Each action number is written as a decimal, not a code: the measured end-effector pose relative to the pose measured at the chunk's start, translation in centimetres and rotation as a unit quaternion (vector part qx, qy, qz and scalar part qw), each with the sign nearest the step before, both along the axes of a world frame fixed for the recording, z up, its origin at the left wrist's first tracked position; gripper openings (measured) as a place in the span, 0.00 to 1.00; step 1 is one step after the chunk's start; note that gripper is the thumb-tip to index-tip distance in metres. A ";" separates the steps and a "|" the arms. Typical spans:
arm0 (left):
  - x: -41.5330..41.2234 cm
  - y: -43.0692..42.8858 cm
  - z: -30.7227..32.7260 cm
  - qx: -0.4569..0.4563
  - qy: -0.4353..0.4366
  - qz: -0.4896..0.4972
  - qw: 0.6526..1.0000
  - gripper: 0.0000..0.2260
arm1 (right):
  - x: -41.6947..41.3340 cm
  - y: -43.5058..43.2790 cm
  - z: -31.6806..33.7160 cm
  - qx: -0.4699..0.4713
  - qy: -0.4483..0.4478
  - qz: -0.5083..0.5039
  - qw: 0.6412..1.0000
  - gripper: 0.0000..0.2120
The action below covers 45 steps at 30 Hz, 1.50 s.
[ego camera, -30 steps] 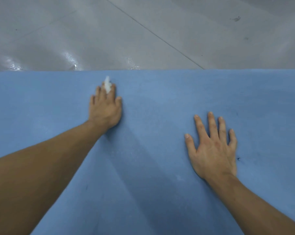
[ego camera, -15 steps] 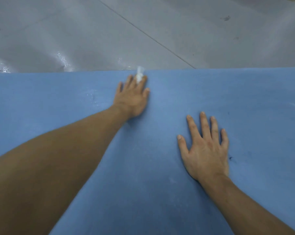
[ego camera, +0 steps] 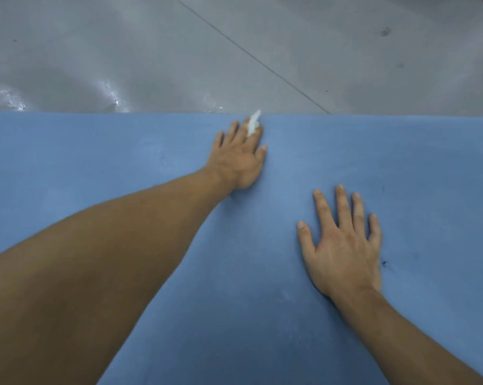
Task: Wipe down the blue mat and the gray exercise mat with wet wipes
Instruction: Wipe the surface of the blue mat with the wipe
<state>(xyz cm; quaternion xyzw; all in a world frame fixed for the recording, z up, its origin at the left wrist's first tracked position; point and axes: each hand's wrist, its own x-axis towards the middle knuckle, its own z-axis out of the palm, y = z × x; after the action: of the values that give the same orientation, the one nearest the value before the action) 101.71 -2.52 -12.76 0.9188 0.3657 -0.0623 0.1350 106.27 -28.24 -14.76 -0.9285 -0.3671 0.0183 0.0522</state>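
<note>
The blue mat (ego camera: 96,162) fills the lower two thirds of the head view, its far edge running straight across. My left hand (ego camera: 239,157) lies flat on the mat near that far edge, fingers straight, pressing a white wet wipe (ego camera: 253,124) down. Only a tuft of the wipe shows, sticking up between the fingers. My right hand (ego camera: 343,243) rests flat on the mat nearer to me, fingers spread, holding nothing. No gray exercise mat is in view.
Beyond the mat's far edge lies a grey floor (ego camera: 179,51) with a diagonal seam and wet, shiny patches (ego camera: 112,95) at the left. A small dark mark (ego camera: 384,263) sits on the mat beside my right hand.
My left hand has slid to the right along the mat's far edge with the wipe under it. My right hand has stayed planted in the same spot.
</note>
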 end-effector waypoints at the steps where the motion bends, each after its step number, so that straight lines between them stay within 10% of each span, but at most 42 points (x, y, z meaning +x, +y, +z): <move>1: 1.4 -1.3 0.2 -0.006 0.007 -0.034 0.999 0.26 | 0.0 0.0 0.0 0.000 0.000 -0.001 1.000 0.34; 6: 2.8 -2.4 0.9 -0.041 0.019 -0.067 0.997 0.26 | 0.1 0.0 0.1 0.005 0.006 -0.001 1.000 0.34; 19: -20.6 9.1 0.6 0.013 0.056 0.279 0.959 0.26 | 0.0 0.1 0.0 -0.001 -0.004 0.003 1.000 0.35; 32: -4.9 -6.9 -0.4 -0.012 -0.005 -0.128 0.992 0.26 | 0.0 -0.1 0.4 0.001 0.002 -0.001 1.000 0.34; 45: -17.0 9.8 -0.7 0.018 0.006 0.246 0.969 0.25 | 0.1 -0.2 0.0 -0.002 -0.009 0.002 1.000 0.34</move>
<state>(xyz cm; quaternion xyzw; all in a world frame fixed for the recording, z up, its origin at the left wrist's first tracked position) 84.74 7.29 -13.45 0.8026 0.5822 -0.0260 0.1270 106.42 -28.40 -14.79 -0.9279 -0.3697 0.0114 0.0468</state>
